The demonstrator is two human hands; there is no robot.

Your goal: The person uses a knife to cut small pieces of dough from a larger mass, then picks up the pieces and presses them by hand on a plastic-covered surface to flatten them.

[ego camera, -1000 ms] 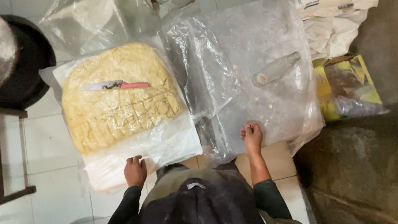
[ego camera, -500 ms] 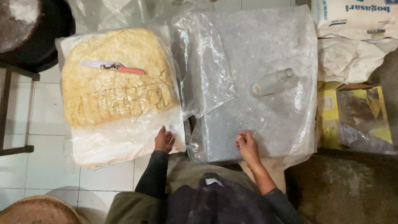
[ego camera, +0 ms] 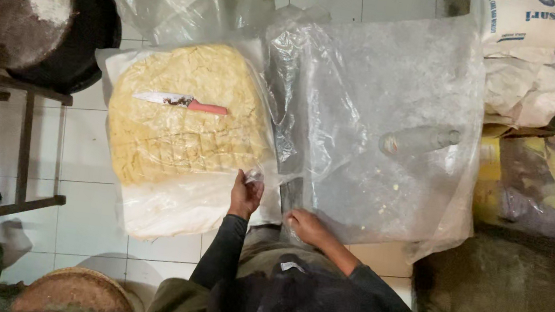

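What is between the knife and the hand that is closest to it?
In the head view, scored yellow dough under clear plastic lies between the knife and the left hand, which pinches the plastic at the dough's edge.

White printed sack (ego camera: 554,31) top right; yellow packet (ego camera: 528,183) below it

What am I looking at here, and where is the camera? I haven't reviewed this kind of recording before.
There is no machine: a person works with bare hands, filmed downward by a camera on their head. On the tiled floor lies a slab of yellow dough scored into squares, with a pink-handled knife on it. Beside it is a clear plastic sheet with a rolling pin underneath. The left hand pinches the plastic at the dough's edge; the right hand rests on the sheet's near edge.
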